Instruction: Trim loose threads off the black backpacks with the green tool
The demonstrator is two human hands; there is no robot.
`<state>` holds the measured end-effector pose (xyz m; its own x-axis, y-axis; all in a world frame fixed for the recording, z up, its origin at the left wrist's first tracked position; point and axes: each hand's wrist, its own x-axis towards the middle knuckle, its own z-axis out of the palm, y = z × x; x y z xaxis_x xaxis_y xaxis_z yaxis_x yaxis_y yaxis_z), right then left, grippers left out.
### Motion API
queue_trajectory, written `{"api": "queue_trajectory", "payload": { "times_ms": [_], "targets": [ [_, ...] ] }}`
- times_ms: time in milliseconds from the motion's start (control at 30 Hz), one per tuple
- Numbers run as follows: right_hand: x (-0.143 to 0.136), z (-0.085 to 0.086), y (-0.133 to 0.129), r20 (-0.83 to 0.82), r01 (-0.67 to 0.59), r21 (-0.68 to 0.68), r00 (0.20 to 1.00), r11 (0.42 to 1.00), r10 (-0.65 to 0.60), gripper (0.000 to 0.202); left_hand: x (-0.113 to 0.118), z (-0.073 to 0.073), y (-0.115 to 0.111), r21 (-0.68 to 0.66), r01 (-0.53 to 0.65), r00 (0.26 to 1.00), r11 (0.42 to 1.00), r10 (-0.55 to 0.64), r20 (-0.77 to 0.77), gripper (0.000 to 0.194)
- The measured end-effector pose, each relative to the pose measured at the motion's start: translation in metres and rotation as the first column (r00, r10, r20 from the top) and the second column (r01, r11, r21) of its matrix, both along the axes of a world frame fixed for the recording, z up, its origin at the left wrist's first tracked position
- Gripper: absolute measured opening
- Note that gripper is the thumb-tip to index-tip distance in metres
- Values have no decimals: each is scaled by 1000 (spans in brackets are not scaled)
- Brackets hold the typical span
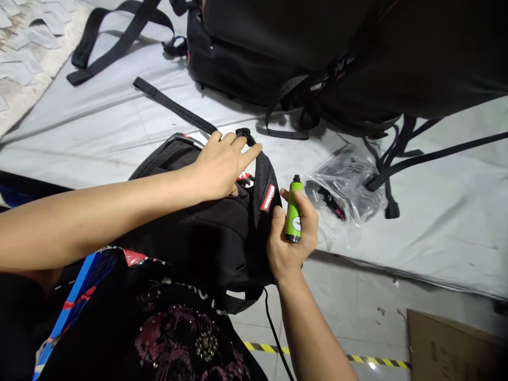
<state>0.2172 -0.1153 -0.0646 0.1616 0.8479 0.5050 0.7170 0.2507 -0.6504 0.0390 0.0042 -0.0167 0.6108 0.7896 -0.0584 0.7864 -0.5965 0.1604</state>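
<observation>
A black backpack (214,227) lies in front of me, partly over the table edge. My left hand (220,166) rests on its upper part with the fingers spread, the index fingertip on a black shoulder strap (264,174) that bears a small red label (268,197). In my right hand (291,243), beside that strap, is a slim green cylinder (294,211) with a black tip pointing up and a white round sticker; thumb and fingers are closed around it. Its exact kind cannot be made out. A webbing strap (174,106) stretches away from the bag across the table.
Large black bags (254,63) stand at the back of the white-covered table (432,222), with loose straps. A clear plastic bag (353,185) with dark items lies right of my hand. Pale cut pieces (29,42) are at the upper left. A cardboard box (448,344) is at the lower right.
</observation>
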Motion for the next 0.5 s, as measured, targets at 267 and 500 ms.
{"api": "queue_trajectory", "payload": {
  "times_ms": [267,500],
  "targets": [
    [2,-19,11,-108,14,-81,994,997,-23,36,7,-5,-3,9,-100,991,995,100,-86,104],
    [3,-24,13,-79,12,-82,997,997,-19,36,12,-10,0,-63,-131,976,989,118,-182,107]
  ]
}}
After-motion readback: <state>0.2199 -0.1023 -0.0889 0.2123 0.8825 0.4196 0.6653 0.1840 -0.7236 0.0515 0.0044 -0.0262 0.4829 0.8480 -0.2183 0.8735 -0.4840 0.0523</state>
